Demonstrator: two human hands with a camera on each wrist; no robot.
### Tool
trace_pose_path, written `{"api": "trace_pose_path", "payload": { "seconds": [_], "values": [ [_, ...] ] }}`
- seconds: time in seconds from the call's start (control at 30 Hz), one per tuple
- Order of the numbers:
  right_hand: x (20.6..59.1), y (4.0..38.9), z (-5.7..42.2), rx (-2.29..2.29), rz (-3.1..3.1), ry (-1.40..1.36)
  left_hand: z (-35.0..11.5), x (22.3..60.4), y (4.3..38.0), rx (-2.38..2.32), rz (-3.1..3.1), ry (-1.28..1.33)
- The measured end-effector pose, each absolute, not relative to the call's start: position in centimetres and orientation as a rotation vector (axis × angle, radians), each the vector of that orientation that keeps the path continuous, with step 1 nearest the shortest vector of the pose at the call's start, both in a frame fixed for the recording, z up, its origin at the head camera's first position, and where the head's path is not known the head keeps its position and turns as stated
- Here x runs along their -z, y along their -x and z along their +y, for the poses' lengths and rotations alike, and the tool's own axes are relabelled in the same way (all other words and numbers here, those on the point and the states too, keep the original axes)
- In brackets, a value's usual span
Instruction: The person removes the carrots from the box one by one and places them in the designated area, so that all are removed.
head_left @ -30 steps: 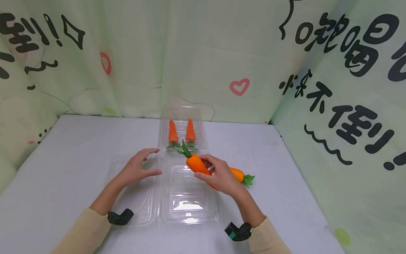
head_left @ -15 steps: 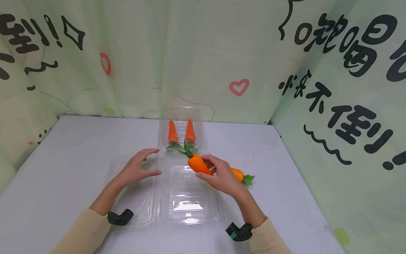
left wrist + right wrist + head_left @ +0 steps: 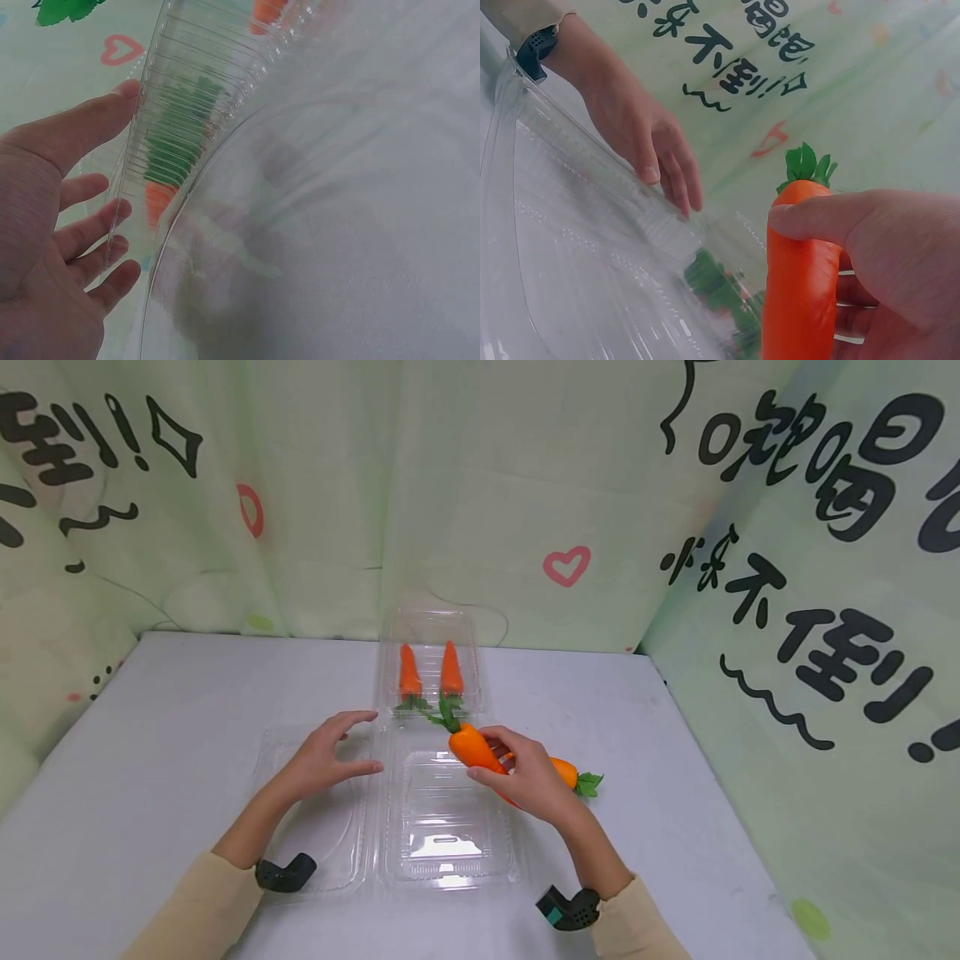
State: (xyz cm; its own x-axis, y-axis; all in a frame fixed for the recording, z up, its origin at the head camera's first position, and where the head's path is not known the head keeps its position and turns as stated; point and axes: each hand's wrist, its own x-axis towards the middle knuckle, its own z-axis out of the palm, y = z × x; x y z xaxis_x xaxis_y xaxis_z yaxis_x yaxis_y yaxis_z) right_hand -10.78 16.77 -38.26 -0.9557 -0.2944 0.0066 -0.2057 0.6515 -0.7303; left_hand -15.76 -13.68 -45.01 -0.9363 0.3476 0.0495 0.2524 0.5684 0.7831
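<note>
My right hand (image 3: 531,777) grips an orange toy carrot (image 3: 470,748) between thumb and fingers, its green leaves pointing up and away. In the right wrist view, the thumb lies across the top of that carrot (image 3: 799,277). Below it sits an open clear plastic clamshell box, with its base (image 3: 450,814) on the right and its lid (image 3: 324,852) on the left. My left hand (image 3: 322,760) hovers at the lid's far part, fingers spread and holding nothing; whether it touches the plastic I cannot tell. Another carrot (image 3: 564,772) lies partly hidden behind my right hand.
Behind the open box, a second clear box (image 3: 471,681) holds two carrots, one on the left (image 3: 409,675) and one on the right (image 3: 452,670). A white table (image 3: 187,718) bears everything. Printed curtains (image 3: 480,485) hang along its back and sides.
My right hand has shifted slightly to the right, carrying the carrot with it. The left hand and the boxes look the same.
</note>
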Motion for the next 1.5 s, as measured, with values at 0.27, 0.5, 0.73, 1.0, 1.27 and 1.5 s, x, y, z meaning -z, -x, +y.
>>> {"api": "trace_pose_path", "payload": {
  "seconds": [0.27,0.5,0.73,1.0,1.27,1.5],
  "values": [
    [38.3,10.7,17.0,1.181,2.772,0.41,-13.7,45.0,15.8,-1.318,2.681,-0.528],
    [38.4,10.8,17.2,1.176,2.775,0.401,-13.8,45.0,15.8,-1.316,2.679,-0.529],
    [38.4,10.7,17.4,1.19,2.767,0.406,-13.8,45.1,15.8,-1.31,2.681,-0.526],
    [38.4,10.6,17.5,1.178,2.777,0.39,-13.9,45.1,15.8,-1.316,2.674,-0.524],
    [38.5,10.7,17.7,1.171,2.787,0.383,-13.9,45.2,15.8,-1.32,2.681,-0.536],
    [38.6,10.7,17.9,1.164,2.798,0.385,-13.8,45.2,15.9,-1.291,2.688,-0.515]
  ]
}}
